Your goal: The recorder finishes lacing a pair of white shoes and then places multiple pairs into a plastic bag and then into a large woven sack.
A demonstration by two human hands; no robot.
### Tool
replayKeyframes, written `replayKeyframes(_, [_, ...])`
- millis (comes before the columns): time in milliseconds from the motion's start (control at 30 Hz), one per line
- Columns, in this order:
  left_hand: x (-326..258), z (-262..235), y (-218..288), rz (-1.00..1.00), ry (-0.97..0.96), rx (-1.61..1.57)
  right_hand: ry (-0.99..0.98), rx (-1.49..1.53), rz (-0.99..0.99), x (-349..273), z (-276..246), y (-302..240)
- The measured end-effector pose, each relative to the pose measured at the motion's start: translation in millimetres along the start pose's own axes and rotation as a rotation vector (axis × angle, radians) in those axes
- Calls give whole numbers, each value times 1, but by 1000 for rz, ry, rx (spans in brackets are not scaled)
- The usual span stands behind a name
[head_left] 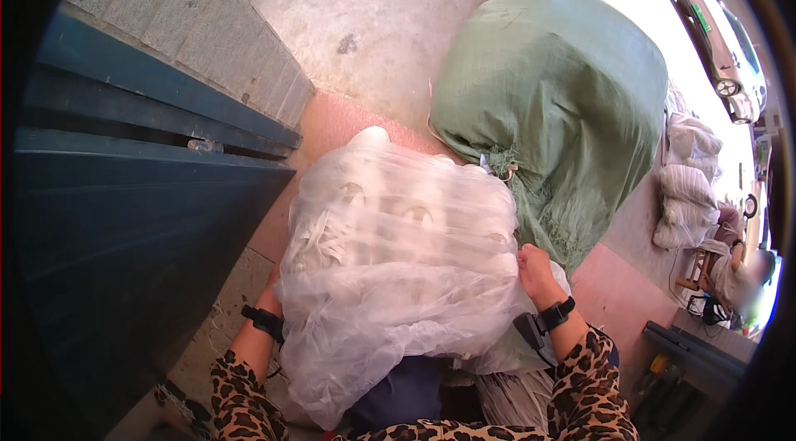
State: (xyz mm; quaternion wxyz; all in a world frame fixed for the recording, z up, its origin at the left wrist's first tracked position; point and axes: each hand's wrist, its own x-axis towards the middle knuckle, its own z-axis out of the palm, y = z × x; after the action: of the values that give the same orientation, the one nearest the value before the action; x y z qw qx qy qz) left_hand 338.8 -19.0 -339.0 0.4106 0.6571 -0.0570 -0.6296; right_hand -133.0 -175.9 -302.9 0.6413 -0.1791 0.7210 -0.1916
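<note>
A large clear plastic bag (pixel 398 250) packed with white rolled or cone-like pieces is right in front of my body. Its loose, crumpled plastic hangs down at the near left. My right hand (pixel 537 271) is closed on the plastic at the bag's right side, with the fingers curled in. Against the left side of the bag is my left hand (pixel 271 296); its fingers are hidden behind the plastic. Both wrists wear black straps, and my sleeves are leopard-patterned. Just beyond the bag, to the right, stands a big green woven sack (pixel 555 84), bunched and frayed near its lower end.
A dark blue metal door (pixel 141 250) stands close on my left, beside a grey stone wall (pixel 191 35). At the far right are more plastic-wrapped bundles (pixel 686 205), a seated person (pixel 734 275) and a parked car (pixel 725 51). A pink floor strip (pixel 618 300) crosses the doorway.
</note>
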Motion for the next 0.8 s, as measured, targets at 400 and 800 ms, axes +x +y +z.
replayKeyframes(400, [-80, 36, -78, 2, -3, -143, -371, 527, 267, -38, 16, 51])
replayKeyframes(800, [-45, 60, -34, 106, -47, -230, -372, 432, 62, -23, 44, 68])
